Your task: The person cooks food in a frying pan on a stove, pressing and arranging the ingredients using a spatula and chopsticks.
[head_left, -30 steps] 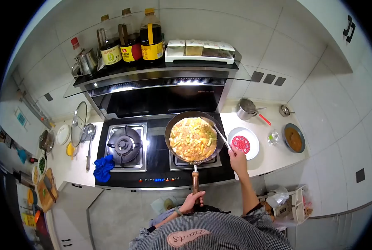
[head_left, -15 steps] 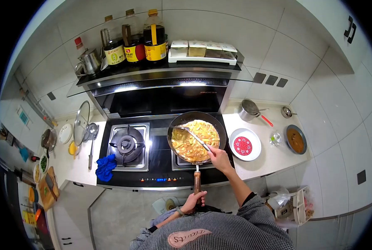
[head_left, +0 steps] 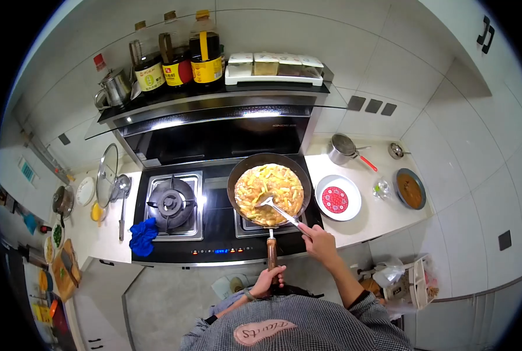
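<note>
A dark frying pan [head_left: 299, 168] sits on the right burner, filled with yellow and orange chopped food [head_left: 267, 187] in a bubbling sauce. My left hand [head_left: 268, 282] is closed around the end of its wooden handle [head_left: 272, 251]. In my right hand [head_left: 319, 243] is a metal spatula [head_left: 284, 214], gripped by its handle. The spatula's head rests in the food, near the middle of the pan. To the right of the pan stands a white bowl [head_left: 354, 193] with a red patterned bottom.
Left of the pan are a bare gas burner [head_left: 171, 202] and a blue cloth [head_left: 143, 236]. A glass lid [head_left: 107, 175] and a ladle [head_left: 122, 210] lie farther left. Sauce bottles [head_left: 206, 64] line the shelf above. A red-handled saucepan [head_left: 341, 150] and a bowl of brown sauce [head_left: 411, 188] stand right.
My right hand has drawn the spatula toward me and to the right, from the pan's left side to its middle. My left hand keeps its hold on the pan handle.
</note>
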The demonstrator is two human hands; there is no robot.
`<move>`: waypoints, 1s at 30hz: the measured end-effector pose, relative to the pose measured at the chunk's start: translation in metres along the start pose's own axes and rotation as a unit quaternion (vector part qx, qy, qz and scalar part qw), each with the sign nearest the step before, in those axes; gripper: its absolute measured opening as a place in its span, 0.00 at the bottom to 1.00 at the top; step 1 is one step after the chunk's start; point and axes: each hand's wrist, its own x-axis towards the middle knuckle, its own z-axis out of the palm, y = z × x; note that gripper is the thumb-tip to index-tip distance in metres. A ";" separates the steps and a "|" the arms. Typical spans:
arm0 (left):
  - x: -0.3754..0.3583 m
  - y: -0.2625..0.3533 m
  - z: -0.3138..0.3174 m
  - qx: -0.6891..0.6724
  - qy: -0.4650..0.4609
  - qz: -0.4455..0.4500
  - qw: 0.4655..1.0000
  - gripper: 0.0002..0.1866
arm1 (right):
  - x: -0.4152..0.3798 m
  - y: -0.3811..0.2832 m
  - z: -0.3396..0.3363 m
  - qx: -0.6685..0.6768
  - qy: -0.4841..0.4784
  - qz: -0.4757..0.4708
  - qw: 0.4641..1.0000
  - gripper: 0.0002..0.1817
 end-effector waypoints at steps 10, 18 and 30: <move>-0.002 0.002 0.002 0.010 -0.001 -0.016 1.000 0.11 | -0.027 -0.011 -0.030 -0.017 -0.020 0.070 0.997 0.19; 0.001 -0.002 -0.002 -0.006 -0.017 -0.005 1.000 0.12 | 0.012 0.013 -0.026 0.144 0.056 0.159 0.975 0.18; -0.002 0.000 0.001 -0.006 0.000 0.004 1.000 0.11 | 0.069 0.014 0.052 0.216 0.116 0.117 0.962 0.19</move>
